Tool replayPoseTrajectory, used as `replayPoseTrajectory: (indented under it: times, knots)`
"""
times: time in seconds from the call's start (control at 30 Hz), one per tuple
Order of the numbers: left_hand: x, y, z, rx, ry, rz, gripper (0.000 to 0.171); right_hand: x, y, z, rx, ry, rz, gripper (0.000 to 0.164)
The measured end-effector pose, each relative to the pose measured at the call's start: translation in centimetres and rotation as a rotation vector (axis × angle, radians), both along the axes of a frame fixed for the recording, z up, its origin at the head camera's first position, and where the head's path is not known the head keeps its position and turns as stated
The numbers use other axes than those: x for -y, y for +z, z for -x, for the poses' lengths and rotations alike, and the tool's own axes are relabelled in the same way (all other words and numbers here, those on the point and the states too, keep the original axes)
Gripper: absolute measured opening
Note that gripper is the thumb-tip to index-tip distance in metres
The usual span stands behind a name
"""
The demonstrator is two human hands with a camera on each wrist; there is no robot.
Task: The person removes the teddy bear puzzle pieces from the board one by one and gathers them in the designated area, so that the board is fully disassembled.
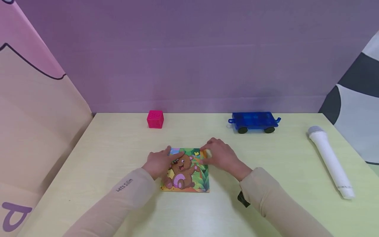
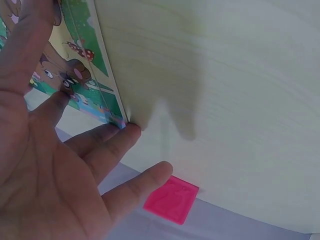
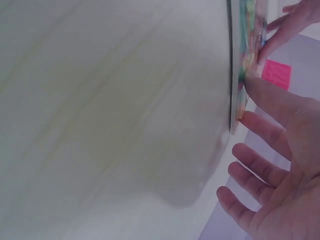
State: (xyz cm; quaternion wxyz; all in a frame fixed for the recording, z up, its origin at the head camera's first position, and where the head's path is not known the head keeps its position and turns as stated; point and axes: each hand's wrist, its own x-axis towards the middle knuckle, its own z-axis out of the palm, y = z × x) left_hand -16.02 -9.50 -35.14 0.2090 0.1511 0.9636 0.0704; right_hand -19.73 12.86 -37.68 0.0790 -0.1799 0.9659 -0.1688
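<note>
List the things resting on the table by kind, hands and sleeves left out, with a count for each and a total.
Bear picture board: 1
Pink cube: 1
Blue wheeled cart: 1
White microphone-shaped object: 1
Total: 4

Picture board (image 1: 186, 171): brown bear (image 1: 179, 180), green leaves (image 1: 204, 176); pink cube (image 1: 155, 119); blue wagon (image 1: 254, 120); purple backdrop (image 1: 189, 59)

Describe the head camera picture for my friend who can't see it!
A person's left hand and right hand touch a bear picture board on a pale table. Beyond it sit a pink cube at left and a blue toy wagon at right; a white microphone-shaped object lies farther right.
</note>
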Motion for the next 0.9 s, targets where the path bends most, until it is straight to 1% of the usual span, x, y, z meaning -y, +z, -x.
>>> replayPoseTrajectory:
  times: [0.17,0.43,0.57,0.77,0.9]
  knots:
    - [-0.1,0.0,-0.1,0.011,0.011,-0.019,0.102,-0.2,0.0,0.2,-0.004,0.033,0.013,0.044]
    - [-0.1,-0.3,-0.5,-0.004,0.018,-0.08,0.099,-0.4,-0.2,0.8,0.044,0.075,0.05,0.042]
    - [-0.2,-0.3,-0.6,-0.007,0.023,-0.09,0.097,-0.6,-0.3,1.0,0.053,0.099,0.056,0.044]
    - [-0.3,-0.2,-0.6,-0.01,0.022,-0.062,0.099,-1.0,-0.3,1.1,0.023,0.131,0.052,0.044]
    - [-0.1,-0.3,-0.6,-0.008,0.032,-0.05,0.1,-1.1,-0.4,1.0,-0.02,0.154,0.036,0.045]
